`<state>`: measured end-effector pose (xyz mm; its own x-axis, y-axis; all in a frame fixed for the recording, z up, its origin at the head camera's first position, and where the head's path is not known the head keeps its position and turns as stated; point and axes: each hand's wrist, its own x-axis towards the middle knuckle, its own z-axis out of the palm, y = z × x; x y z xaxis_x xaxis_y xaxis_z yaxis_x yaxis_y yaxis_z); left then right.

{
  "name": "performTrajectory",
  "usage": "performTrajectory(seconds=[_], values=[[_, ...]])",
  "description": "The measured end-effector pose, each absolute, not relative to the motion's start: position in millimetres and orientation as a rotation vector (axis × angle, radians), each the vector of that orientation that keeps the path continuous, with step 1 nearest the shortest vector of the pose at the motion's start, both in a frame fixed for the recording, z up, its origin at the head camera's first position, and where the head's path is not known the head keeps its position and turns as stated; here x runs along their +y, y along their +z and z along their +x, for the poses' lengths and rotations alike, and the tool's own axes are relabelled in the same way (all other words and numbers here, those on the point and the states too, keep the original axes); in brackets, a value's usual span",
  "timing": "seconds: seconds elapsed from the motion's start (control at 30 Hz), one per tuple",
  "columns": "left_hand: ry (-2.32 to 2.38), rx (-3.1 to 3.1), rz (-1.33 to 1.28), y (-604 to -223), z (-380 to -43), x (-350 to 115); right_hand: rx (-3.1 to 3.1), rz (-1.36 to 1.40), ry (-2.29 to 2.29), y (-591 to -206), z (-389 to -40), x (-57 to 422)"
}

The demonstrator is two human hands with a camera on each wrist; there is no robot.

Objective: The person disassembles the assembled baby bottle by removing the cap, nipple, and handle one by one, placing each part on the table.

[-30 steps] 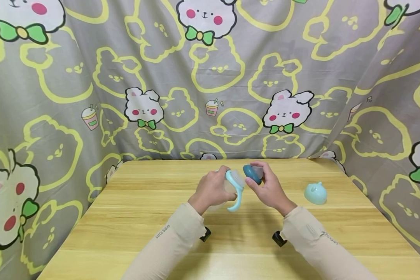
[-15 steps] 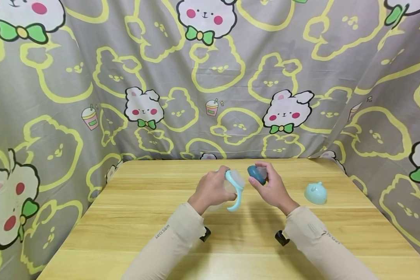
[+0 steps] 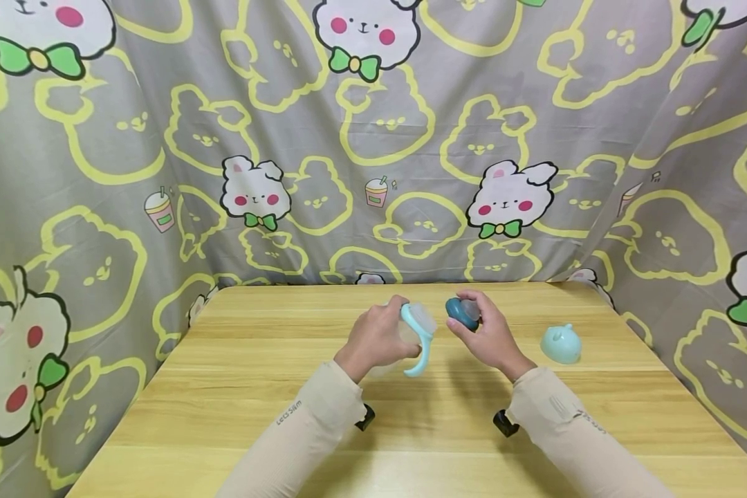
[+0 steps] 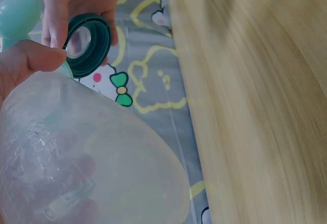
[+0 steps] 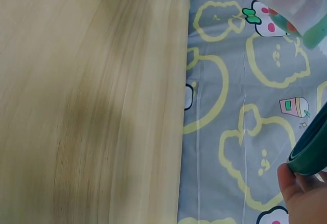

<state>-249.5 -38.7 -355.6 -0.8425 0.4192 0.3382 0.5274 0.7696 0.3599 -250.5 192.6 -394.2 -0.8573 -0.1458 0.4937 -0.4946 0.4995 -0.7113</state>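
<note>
My left hand (image 3: 380, 335) grips a translucent baby bottle (image 4: 117, 152), tilted with its uncovered mouth toward the right. A light-blue handle (image 3: 424, 353) curves down from the bottle's neck. In my right hand (image 3: 493, 339), fingers and thumb hold a dark teal screw ring (image 3: 460, 315) with a clear nipple set in it. The ring is apart from the bottle, a short gap to its right. In the left wrist view the ring's threaded inside (image 4: 103, 42) faces the bottle. The right wrist view catches only the teal ring's edge (image 5: 311, 155) beside my fingertips.
A light-blue domed cap (image 3: 561, 344) with small ears stands on the wooden table (image 3: 274, 332) to the right of my right hand. Behind the table hangs a grey patterned curtain (image 3: 324, 270). A black wrist-worn piece (image 3: 364, 417) shows below my left sleeve.
My right hand has drawn the teal ring and nipple a little to the right, away from the bottle's mouth. My left hand and the bottle stay in place.
</note>
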Motion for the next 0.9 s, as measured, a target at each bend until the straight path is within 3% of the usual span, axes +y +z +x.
performTrajectory(seconds=[0.9], values=[[-0.66, -2.732, -0.744, -355.2, -249.9, -38.4, -2.44, 0.43, 1.162, -409.4, -260.6, 211.8]])
